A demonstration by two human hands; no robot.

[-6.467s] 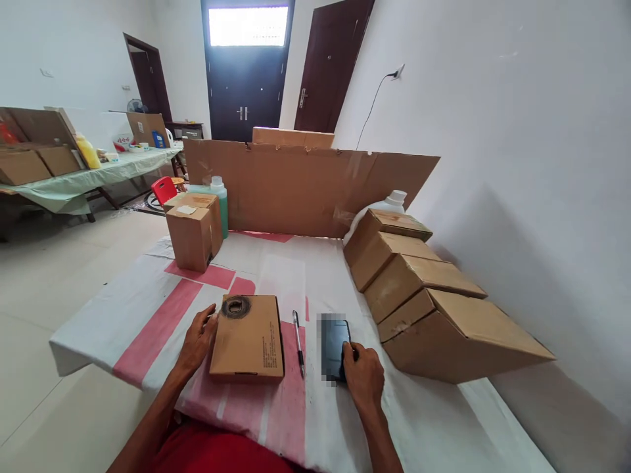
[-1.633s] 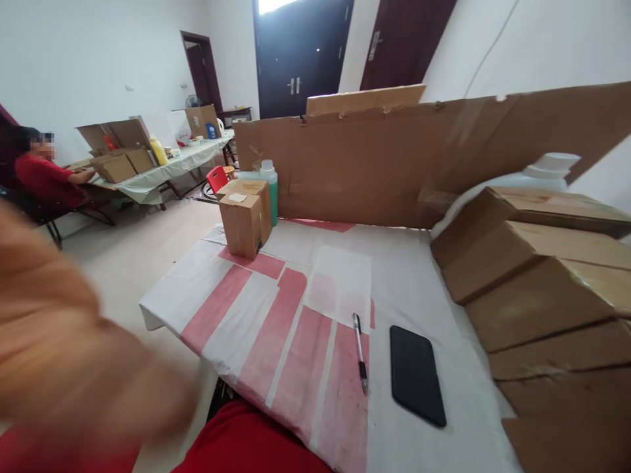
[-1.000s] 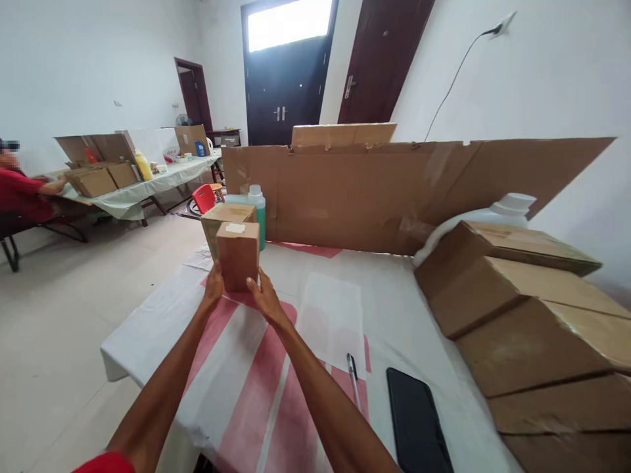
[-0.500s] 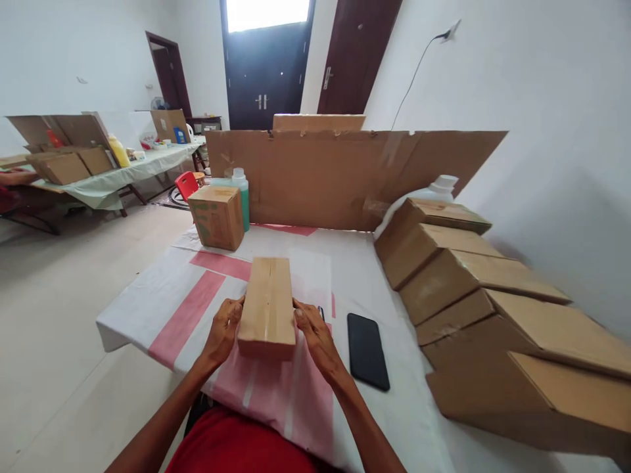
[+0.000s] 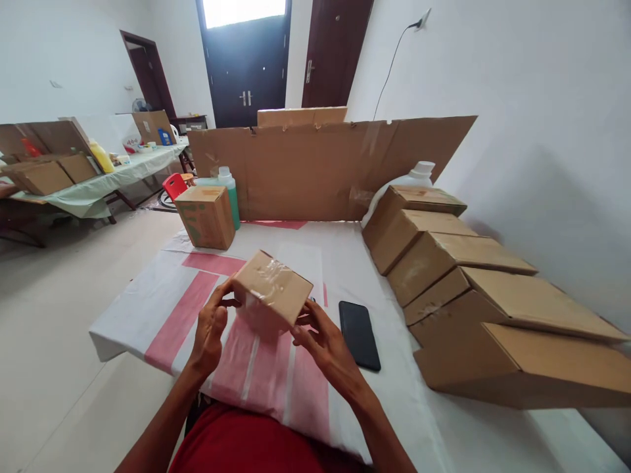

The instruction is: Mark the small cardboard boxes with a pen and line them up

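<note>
A small brown cardboard box point(image 5: 273, 286) is tilted up and turned between my two hands, above the cloth-covered table point(image 5: 192, 309). Clear tape shows on the face turned towards me. My left hand point(image 5: 211, 325) grips the box at its left edge, thumb and fingers against it. At the lower right corner my right hand point(image 5: 323, 338) holds it with bent fingers. Just right of that hand lies a black phone point(image 5: 359, 335), flat on the cloth. Part of a small dark item behind my right hand is hidden.
Several cardboard boxes point(image 5: 463, 282) lean in a row on the right. A taped box point(image 5: 204, 220) and a bottle of green liquid point(image 5: 231, 200) stand at the back left. A cardboard panel point(image 5: 305, 174) closes off the far edge. Another table point(image 5: 89, 197) stands farther left.
The box was lying lengthwise with its long taped top facing up; now it is tipped and rotated, with another taped face showing. Both hands have shifted their hold. The view has swung slightly right.
</note>
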